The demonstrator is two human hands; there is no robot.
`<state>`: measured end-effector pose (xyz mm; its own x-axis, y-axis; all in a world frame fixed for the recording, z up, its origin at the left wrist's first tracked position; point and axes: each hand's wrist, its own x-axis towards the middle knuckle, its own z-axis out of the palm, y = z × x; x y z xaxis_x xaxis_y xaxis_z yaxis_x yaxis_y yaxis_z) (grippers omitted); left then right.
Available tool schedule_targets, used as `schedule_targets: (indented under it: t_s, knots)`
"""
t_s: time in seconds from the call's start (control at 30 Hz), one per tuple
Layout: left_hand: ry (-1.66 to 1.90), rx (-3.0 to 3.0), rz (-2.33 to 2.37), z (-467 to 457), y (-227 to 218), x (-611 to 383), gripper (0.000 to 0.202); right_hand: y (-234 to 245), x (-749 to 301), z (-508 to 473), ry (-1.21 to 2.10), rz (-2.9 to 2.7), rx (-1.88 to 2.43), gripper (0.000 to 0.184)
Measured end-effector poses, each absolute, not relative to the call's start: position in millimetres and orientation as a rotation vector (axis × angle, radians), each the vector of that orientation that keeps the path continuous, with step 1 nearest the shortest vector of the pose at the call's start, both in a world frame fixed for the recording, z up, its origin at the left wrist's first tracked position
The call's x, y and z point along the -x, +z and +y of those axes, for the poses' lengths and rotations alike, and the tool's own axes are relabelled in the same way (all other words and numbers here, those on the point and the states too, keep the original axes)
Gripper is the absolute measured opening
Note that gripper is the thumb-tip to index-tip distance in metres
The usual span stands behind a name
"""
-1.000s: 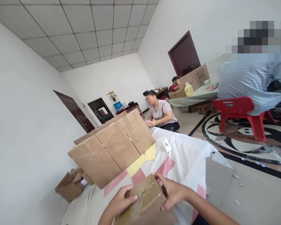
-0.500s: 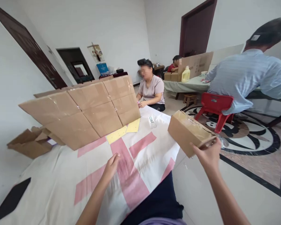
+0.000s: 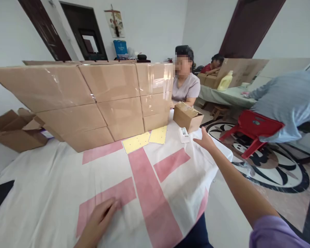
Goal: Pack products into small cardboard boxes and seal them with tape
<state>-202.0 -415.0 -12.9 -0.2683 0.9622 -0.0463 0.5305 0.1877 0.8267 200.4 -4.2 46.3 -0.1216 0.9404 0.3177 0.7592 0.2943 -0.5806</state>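
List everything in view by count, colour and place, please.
Tablecloth: one, white-pink, foreground
Cardboard wall: one, brown, standing on tablecloth
Patches: two, yellow, at its foot
Small box: one, brown, tablecloth's far end
Unclear item: one, white, before small box
Open box: one, brown, far left
Jug: one, yellow, back table
Chair: one, red, right
People: three, lilac, red, blue tops, behind
Doorways: three, dark, background
Left hand: one, bare, foreground
Right hand: one, bare, beside small box

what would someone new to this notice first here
Probably the big wall of taped cardboard, standing on the far left of the white-and-pink cloth. Then the small carton at far right, just beyond the open right hand. A red chair stands on the patterned floor at right.
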Motion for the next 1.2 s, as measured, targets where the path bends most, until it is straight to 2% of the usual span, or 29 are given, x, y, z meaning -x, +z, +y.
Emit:
schedule_targets:
  t_s: [0.1,0.2,0.3,0.37,0.57,0.7,0.8,0.97,1.07,1.2]
  knots:
    - [1.061,-1.206,2.069,-452.9,-25.0,265.3,0.045,47.8,-183.6,-29.4,0.229,-1.925,1.518,0.068]
    - [1.294,-0.946,2.292,-469.5,-29.1,326.6,0.036,60.6,-133.1,-55.2,0.031,-1.928,1.241,0.033]
    - [1.536,-0.909,2.365,-451.9,-16.8,388.2,0.034,74.4,-38.8,-78.0,0.083,-2.08,0.851,0.014]
    - [1.645,-0.858,2.464,-424.5,-3.1,435.7,0.039,78.9,41.8,-100.3,0.235,-2.23,0.565,0.01]
    - [1.767,-0.2,2.868,-332.8,17.7,582.1,0.1,62.6,295.4,-199.5,0.924,-2.407,-0.082,0.033]
    - [1.772,0.009,2.926,-297.0,11.9,651.4,0.11,35.9,461.8,-245.6,1.497,-2.245,0.099,0.046]
    - [1.782,-0.004,2.962,-280.1,4.5,684.1,0.108,19.8,571.9,-253.5,1.827,-1.926,0.316,0.066]
    - [1.749,0.056,3.05,-261.9,-7.8,713.4,0.111,7.5,673.6,-222.5,1.63,-1.663,0.431,0.084]
    - [1.761,0.021,3.072,-257.8,-12.3,724.4,0.114,10.8,697.5,-199.0,1.548,-1.634,0.559,0.079]
    - [1.786,-0.276,2.877,-258.4,-16.2,727.6,0.109,23.4,711.3,-186.6,1.502,-1.601,0.752,0.071]
